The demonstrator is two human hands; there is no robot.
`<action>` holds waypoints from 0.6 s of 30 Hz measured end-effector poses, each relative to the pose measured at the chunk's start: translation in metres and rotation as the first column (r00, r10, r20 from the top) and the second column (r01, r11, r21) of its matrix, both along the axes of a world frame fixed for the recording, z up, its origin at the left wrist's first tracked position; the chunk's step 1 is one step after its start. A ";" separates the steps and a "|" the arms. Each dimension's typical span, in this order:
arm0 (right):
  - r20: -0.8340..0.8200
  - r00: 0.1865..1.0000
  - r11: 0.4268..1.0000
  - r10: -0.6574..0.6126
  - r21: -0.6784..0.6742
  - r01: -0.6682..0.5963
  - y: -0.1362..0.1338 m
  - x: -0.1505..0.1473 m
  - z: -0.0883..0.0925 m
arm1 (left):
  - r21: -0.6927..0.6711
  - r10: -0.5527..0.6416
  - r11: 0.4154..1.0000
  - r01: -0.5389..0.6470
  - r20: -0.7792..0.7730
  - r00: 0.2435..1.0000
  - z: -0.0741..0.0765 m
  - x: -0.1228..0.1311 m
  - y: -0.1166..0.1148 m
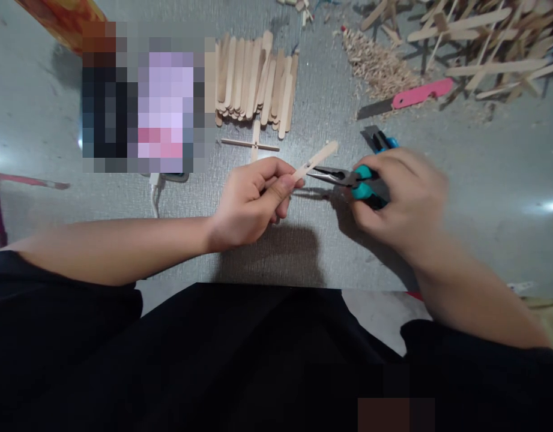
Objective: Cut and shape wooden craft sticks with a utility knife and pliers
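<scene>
My left hand [258,198] pinches a wooden craft stick [322,154] between thumb and fingers, with the stick slanting up to the right. A small dark notch or hole shows near the stick's middle. My right hand [397,198] is wrapped round long-nose pliers [339,176] with teal and black handles. The pliers' tips are at the notch; whether they touch the wood I cannot tell. Just beyond my left hand lie two crossed craft sticks [256,144], partly hidden by the hand. Behind them is a row of loose craft sticks [253,75].
A pink-handled blade [423,94] lies beside a heap of wood shavings [377,63]. Crossed sticks [478,48] pile up at the back right. Blue-handled pliers [382,141] lie past my right hand. A blurred-out phone [166,108] with a white cable [154,192] stands at left.
</scene>
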State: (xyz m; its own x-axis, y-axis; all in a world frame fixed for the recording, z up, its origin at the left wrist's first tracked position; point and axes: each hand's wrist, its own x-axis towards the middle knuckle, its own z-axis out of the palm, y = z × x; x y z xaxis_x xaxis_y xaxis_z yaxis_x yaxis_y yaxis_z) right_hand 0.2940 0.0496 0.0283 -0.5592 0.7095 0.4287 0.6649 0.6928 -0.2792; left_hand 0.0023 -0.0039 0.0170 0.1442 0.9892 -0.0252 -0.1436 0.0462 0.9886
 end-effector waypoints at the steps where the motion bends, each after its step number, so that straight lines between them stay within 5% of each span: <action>1: -0.019 1.000 1.000 0.010 -0.014 -0.010 0.001 -0.001 -0.001 | 0.012 -0.010 1.000 0.010 0.022 1.000 -0.001 0.000 0.000; 18: -0.135 0.984 0.988 0.119 -0.080 -0.130 0.000 -0.003 0.000 | 0.125 -0.166 0.981 0.146 0.171 0.971 -0.008 0.000 0.006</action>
State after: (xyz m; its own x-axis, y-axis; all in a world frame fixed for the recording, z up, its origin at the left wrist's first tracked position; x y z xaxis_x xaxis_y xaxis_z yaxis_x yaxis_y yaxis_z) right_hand 0.2910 0.0498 0.0282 -0.5894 0.6760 0.4422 0.5294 0.7367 -0.4206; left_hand 0.0019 0.0023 0.0088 0.2894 0.9492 0.1238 -0.3189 -0.0264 0.9474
